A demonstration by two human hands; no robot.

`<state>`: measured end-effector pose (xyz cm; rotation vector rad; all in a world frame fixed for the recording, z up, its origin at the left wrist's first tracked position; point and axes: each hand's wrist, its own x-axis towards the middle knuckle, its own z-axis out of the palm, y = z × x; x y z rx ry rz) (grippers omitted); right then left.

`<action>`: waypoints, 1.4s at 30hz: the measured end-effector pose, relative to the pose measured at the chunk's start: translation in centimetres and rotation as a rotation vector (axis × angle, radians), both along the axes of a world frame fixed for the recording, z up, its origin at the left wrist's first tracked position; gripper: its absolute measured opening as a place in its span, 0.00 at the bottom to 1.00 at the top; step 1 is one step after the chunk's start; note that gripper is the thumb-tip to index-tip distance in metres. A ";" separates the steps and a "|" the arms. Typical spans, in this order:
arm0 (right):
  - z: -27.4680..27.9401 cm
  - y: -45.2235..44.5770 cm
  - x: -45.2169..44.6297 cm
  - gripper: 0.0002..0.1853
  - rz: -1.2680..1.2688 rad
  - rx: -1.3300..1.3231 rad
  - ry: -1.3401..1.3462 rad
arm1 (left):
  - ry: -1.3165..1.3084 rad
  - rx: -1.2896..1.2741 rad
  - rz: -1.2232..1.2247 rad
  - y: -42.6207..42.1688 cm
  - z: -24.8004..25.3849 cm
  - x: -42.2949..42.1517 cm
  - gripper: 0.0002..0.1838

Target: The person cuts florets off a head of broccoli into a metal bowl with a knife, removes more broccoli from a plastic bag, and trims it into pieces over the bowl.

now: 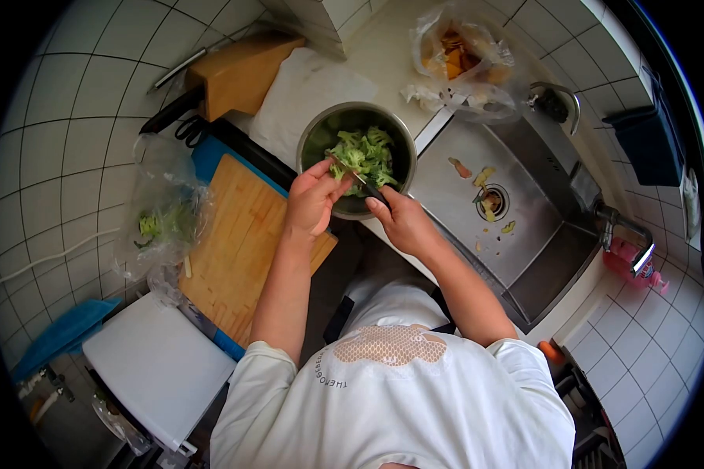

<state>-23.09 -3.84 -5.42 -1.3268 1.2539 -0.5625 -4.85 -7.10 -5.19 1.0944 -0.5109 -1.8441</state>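
Observation:
A steel pot (309,141) stands at the counter corner with cut green broccoli (375,152) inside. Over its near rim, my left hand (313,202) has its fingers closed on a small broccoli piece (338,169), partly hidden by the fingertips. From the other side my right hand (405,225) grips the black handle of a small knife (374,191). Its blade points toward the left fingers and touches or nearly touches the broccoli piece.
Left lies a wooden cutting board (238,234) on a blue one, beside a plastic bag of greens (160,223). A knife block (242,74) stands behind. On the right, the steel sink (524,227) holds peelings (485,176) around its drain; a bag of peels (461,62) sits above it.

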 end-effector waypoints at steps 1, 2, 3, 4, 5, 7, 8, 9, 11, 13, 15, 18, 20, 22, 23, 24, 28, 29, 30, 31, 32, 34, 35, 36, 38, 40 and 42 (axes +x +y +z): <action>0.4 0.1 0.2 0.15 -0.015 -0.088 0.135 | -0.102 0.030 0.023 -0.1 0.1 -0.4 0.24; 0.7 0.0 0.4 0.15 -0.030 -0.176 0.271 | -0.204 0.059 0.046 -0.2 0.3 -0.7 0.22; 0.9 -0.1 0.5 0.15 -0.030 -0.178 0.271 | -0.203 0.057 0.047 -0.2 0.4 -0.8 0.22; 1.2 -0.2 0.6 0.14 -0.038 -0.211 0.340 | -0.233 0.055 0.046 -0.1 0.5 -1.0 0.21; 1.3 -0.3 0.7 0.14 -0.047 -0.244 0.408 | -0.264 0.052 0.046 -0.1 0.6 -1.1 0.20; 0.8 -0.9 0.6 0.14 -0.067 -0.240 0.428 | -0.308 0.054 0.007 0.3 0.7 -1.0 0.20; 0.6 -1.3 0.5 0.14 -0.087 -0.236 0.446 | -0.353 0.056 -0.031 0.3 0.7 -1.0 0.20; 0.3 -1.6 0.4 0.14 -0.088 -0.237 0.447 | -0.352 0.054 -0.031 0.3 0.8 -1.0 0.20; 0.0 -2.2 0.2 0.14 -0.105 -0.261 0.472 | -0.340 0.049 0.040 0.3 0.8 -1.1 0.22; 0.1 -2.8 -0.3 0.14 -0.139 -0.279 0.451 | -0.376 0.006 0.052 -0.1 0.5 -0.8 0.22; 0.4 -3.4 -1.1 0.14 -0.185 -0.256 0.412 | -0.410 -0.034 0.069 -0.8 0.1 -0.7 0.23; 0.3 -3.4 -2.4 0.13 -0.238 -0.262 0.328 | -0.616 -0.234 0.066 -1.4 -0.2 -0.4 0.21; 0.6 -3.3 -3.0 0.12 -0.241 -0.229 0.337 | -1.200 -0.617 -0.131 -1.5 -0.2 0.4 0.19; 0.7 -3.0 -3.6 0.12 -0.228 -0.158 0.295 | -1.183 -0.630 -0.385 -1.0 -0.2 -0.8 0.18; 0.7 -2.9 -3.6 0.12 -0.227 -0.158 0.297 | -1.161 -0.640 -0.639 -0.7 -0.2 -1.5 0.17; 0.6 -2.8 -3.6 0.12 -0.230 -0.144 0.300 | -1.175 -0.749 -0.636 -0.5 -0.5 -2.2 0.20; 1.1 -2.5 -3.7 0.11 -0.255 -0.131 0.298 | -1.382 -0.714 -0.651 -0.9 -1.0 -3.7 0.22; 1.2 -2.4 -3.8 0.11 -0.259 -0.130 0.300 | -1.442 -0.669 -0.653 -1.2 -1.1 -3.9 0.23; 1.3 -2.3 -3.8 0.11 -0.263 -0.125 0.297 | -1.440 -0.671 -0.655 -1.3 -1.4 -3.8 0.23; 1.4 -2.3 -3.8 0.10 -0.267 -0.121 0.294 | -1.435 -0.678 -0.640 -1.4 -2.0 -3.6 0.22; 1.7 -2.3 -3.9 0.10 -0.271 -0.121 0.293 | -1.431 -0.686 -0.626 -1.5 -2.5 -3.3 0.20; 2.1 -2.0 -4.1 0.10 -0.282 -0.112 0.280 | -1.414 -0.755 -0.554 -1.7 -2.6 -2.5 0.18; 2.1 -1.8 -4.2 0.10 -0.291 -0.112 0.281 | -1.288 -0.679 -0.441 -1.8 -2.7 -2.2 0.17; 2.1 -1.6 -4.3 0.10 -0.281 -0.083 0.260 | -1.161 -0.599 -0.330 -1.8 -2.5 -1.9 0.17; 1.6 -1.3 -4.2 0.10 -0.271 -0.057 0.235 | -1.101 -0.562 -0.270 -1.8 -2.0 -1.2 0.17; 0.6 -1.0 -4.0 0.10 -0.277 -0.127 0.156 | -0.790 -0.301 -0.177 -2.0 -2.0 -0.4 0.18; 0.4 -0.8 -3.9 0.10 -0.287 -0.113 0.150 | -0.673 -0.235 -0.155 -2.2 -1.7 0.1 0.20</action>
